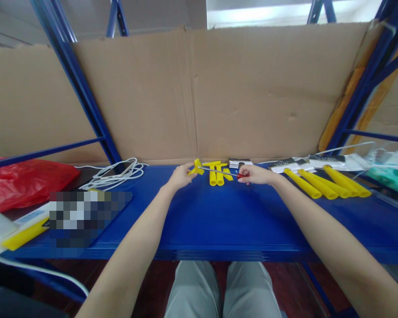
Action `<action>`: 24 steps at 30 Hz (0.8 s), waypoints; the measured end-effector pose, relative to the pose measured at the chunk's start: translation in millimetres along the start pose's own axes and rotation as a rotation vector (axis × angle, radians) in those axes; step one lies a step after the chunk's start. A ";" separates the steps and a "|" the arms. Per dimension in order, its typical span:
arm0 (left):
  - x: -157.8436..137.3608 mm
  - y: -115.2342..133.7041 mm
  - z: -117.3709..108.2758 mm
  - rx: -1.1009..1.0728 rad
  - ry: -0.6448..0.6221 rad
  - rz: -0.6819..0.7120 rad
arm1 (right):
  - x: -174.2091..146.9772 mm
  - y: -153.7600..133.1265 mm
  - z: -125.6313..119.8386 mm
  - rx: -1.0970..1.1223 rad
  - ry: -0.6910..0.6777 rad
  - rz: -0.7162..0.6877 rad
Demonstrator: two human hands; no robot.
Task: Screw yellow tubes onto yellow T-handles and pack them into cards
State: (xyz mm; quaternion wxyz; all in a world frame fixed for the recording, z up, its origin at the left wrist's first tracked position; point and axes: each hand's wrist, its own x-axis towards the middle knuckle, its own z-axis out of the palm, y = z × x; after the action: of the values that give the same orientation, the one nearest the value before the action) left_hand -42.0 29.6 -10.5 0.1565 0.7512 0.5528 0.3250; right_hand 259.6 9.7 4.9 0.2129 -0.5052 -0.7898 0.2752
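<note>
My left hand (182, 176) is closed on a small yellow plastic piece with angled arms (198, 166), held just above the far part of the blue table. In my right hand (254, 174) is a red-handled screwdriver (223, 171), its metal shaft pointing left. The shaft's tip meets or nearly meets the yellow piece; which one I cannot tell. Between and beneath my hands lie two short yellow tubes (212, 177) side by side, with other small yellow parts (227, 173) around them.
Several long yellow tubes (313, 185) lie at the right beside printed packets (281, 165). A coiled white cable (117, 174) and a red plastic bag (33, 179) are at the left. A cardboard sheet (252, 92) stands behind the blue table (212, 225), between blue posts.
</note>
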 end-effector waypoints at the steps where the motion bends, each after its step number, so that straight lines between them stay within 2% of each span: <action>1: -0.5 1.0 0.2 -0.011 0.001 0.000 | -0.7 -1.2 -0.1 -0.002 0.003 0.006; 24: -2.6 4.7 0.2 0.021 -0.019 0.010 | 4.7 11.0 -0.4 0.024 -0.004 -0.016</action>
State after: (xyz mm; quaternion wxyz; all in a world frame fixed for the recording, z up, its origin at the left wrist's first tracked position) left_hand -38.9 25.6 -8.7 0.1523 0.7586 0.5509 0.3128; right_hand 265.5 17.8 -1.6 0.2197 -0.4957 -0.7908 0.2839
